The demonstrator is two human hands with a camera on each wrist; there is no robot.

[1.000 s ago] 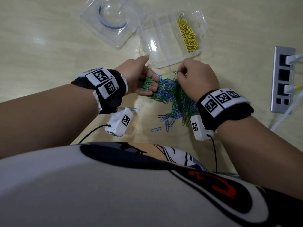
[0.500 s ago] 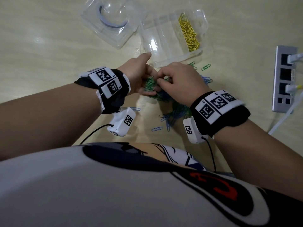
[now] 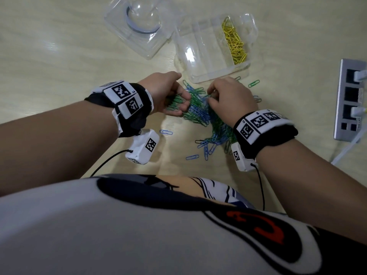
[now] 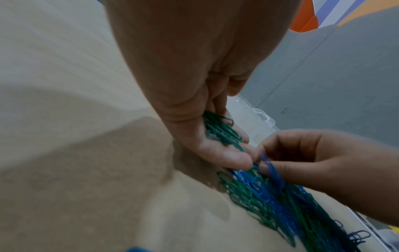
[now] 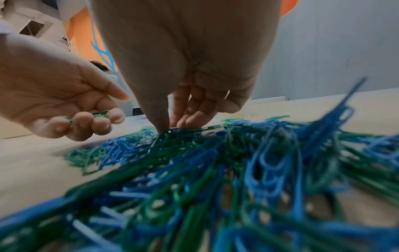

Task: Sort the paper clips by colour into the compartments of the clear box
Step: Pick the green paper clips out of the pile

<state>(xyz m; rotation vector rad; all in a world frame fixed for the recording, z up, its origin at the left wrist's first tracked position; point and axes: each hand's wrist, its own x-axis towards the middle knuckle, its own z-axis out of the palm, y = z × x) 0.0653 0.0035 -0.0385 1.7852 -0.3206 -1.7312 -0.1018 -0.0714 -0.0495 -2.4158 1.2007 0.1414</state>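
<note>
The left hand (image 3: 168, 94) is cupped palm-up at the left edge of the pile, its fingers curled around a bunch of green clips (image 4: 222, 131) resting in the palm. The right hand (image 3: 230, 100) is lowered onto the mixed pile of green and blue clips (image 3: 206, 120), thumb and fingertips (image 5: 181, 119) pressed into the clips; whether a clip is actually pinched between them cannot be told. The pile lies on the tabletop (image 3: 59, 62) directly in front of the clear box (image 3: 200, 56) and between the two hands. The box stands open; its right compartment contains yellow clips (image 3: 234, 44), and the other compartments show no clips. The clear lid (image 3: 137, 26) lies just left of the box. A few single clips lie scattered around the pile. A power strip (image 3: 351, 100) lies at the right edge of the tabletop.
</note>
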